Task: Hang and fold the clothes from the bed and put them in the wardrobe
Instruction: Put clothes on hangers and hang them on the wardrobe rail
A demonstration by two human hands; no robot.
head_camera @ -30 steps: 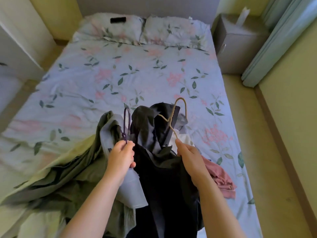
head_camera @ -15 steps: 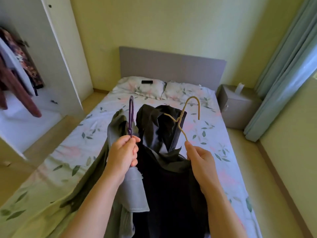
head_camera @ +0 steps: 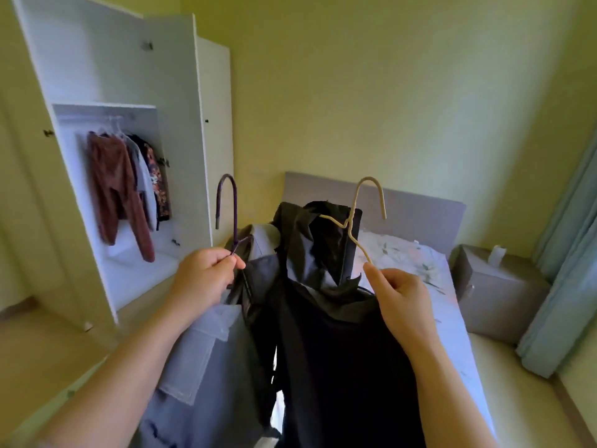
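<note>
My left hand (head_camera: 206,278) pinches the purple hanger (head_camera: 235,208), right hand (head_camera: 400,297) the beige hanger (head_camera: 348,224), clothes (head_camera: 339,350) hung below both grips, not yet in the wardrobe (head_camera: 106,59).

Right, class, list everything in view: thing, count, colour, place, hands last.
purple hanger: one, purple, left hand
beige hanger: one, beige, right hand
grey garment: one, grey, on purple hanger
black garment: one, black, on beige hanger
wardrobe: one, white, left
hung clothes: about three, mixed colours, wardrobe rail
bed: one, floral, behind garments
bedside cabinet: one, grey, right of bed
curtain: one, pale blue, far right
left hand: one, pinches purple hanger
right hand: one, pinches beige hanger
</note>
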